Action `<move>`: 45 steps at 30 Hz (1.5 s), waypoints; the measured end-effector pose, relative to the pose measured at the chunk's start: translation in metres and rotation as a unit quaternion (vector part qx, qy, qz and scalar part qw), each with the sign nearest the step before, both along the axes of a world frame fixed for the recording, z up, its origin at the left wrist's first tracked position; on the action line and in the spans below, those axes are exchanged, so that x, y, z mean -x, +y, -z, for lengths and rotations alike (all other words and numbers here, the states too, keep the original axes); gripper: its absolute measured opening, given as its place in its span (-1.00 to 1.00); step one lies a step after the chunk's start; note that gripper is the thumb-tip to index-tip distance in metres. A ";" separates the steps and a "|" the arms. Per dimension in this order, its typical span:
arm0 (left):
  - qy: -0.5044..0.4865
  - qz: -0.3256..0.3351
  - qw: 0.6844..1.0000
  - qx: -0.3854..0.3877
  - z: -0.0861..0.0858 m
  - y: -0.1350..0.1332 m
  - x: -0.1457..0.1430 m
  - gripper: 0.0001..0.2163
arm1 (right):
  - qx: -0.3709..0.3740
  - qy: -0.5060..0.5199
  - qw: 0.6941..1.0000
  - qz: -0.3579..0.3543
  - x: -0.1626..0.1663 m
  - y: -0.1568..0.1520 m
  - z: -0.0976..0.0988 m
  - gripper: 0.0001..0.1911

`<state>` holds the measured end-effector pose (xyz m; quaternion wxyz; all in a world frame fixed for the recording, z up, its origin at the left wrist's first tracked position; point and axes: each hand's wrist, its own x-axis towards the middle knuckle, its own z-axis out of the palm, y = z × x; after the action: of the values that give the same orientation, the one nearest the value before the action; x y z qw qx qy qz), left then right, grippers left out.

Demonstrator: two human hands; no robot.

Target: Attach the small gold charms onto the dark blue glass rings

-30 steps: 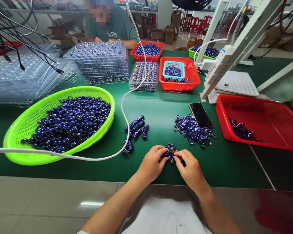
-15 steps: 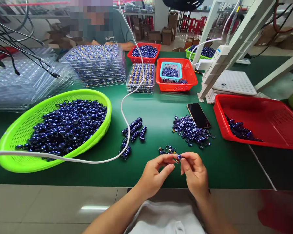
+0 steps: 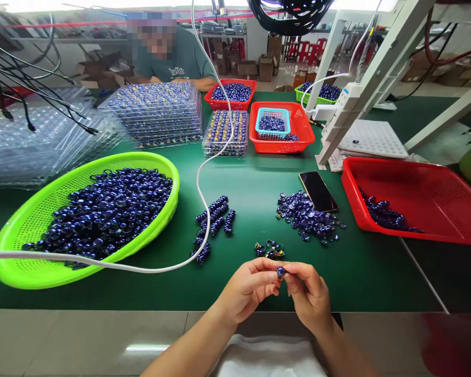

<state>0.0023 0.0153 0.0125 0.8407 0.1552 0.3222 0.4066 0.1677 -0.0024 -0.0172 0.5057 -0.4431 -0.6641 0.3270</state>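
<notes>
A small shiny dark-blue round piece (image 3: 280,272) is pinched between my two hands above the front of the green table. My left hand (image 3: 249,289) grips it from the left with its fingertips. From the other side, my right hand (image 3: 309,293) pinches it between thumb and index finger. Just beyond my fingers lies a little cluster of dark-blue and gold parts (image 3: 273,249). A loose pile of flat dark-blue pieces (image 3: 308,215) is farther right. To the left, dark-blue ring-shaped pieces (image 3: 215,215) lie stacked in short rows. The held piece's underside is mostly hidden.
A green basket (image 3: 8,262) of dark-blue ring-shaped pieces stands left, a red tray (image 3: 427,183) right. A phone (image 3: 317,191) touches the loose pile. A white cable (image 3: 199,180) crosses the table. Filled clear trays (image 3: 153,112) stand behind; a person (image 3: 180,57) sits opposite.
Both hands have come slightly closer to me and a little left, with the round piece still between them. More of the small cluster behind the fingers shows. The camera view has tilted up slightly.
</notes>
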 end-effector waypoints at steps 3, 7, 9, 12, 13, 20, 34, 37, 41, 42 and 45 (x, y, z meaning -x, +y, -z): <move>0.000 -0.008 1.000 0.013 0.002 0.000 0.000 -0.82 | -0.013 0.005 1.000 -0.018 0.000 0.001 -0.002 -0.79; 0.026 -0.020 0.999 0.021 0.002 0.000 0.001 -0.78 | -0.029 0.038 0.997 -0.059 -0.003 0.003 -0.005 -0.76; 0.046 -0.030 0.998 0.015 0.001 -0.001 0.002 -0.76 | -0.037 0.045 0.996 -0.074 -0.005 0.003 -0.005 -0.74; 0.087 -0.054 0.995 -0.011 0.001 -0.003 0.003 -0.74 | -0.036 0.038 0.994 -0.091 -0.010 0.001 -0.005 -0.74; 0.103 -0.058 0.993 -0.025 0.002 -0.004 0.003 -0.74 | -0.031 0.034 0.995 -0.090 -0.011 0.000 -0.005 -0.75; 0.198 -0.096 0.965 -0.144 0.003 -0.012 -0.001 -0.81 | 0.038 -0.033 0.998 -0.040 -0.009 0.003 -0.019 -0.81; 0.379 -0.083 0.782 -0.488 0.001 -0.014 0.019 -0.81 | 0.224 0.129 0.948 -0.186 -0.012 0.007 -0.022 -0.85; 0.538 -0.096 0.631 -0.551 -0.003 0.007 0.047 -0.70 | 0.214 0.089 0.960 -0.154 -0.019 0.007 -0.026 -0.84; 0.706 -0.049 0.464 -0.533 0.001 0.046 0.081 -0.71 | 0.202 0.062 0.969 -0.128 -0.024 0.007 -0.025 -0.83; 0.727 -0.020 0.441 -0.526 0.003 0.054 0.086 -0.74 | 0.200 0.062 0.970 -0.126 -0.023 0.006 -0.024 -0.83; 0.763 0.063 0.399 -0.504 0.009 0.070 0.093 -0.85 | 0.201 0.067 0.969 -0.129 -0.019 0.005 -0.020 -0.83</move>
<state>-0.0903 0.0850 0.0037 0.0370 0.8164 0.5557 0.1528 0.1863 0.0021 0.0030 0.4028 -0.4232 -0.6010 0.5454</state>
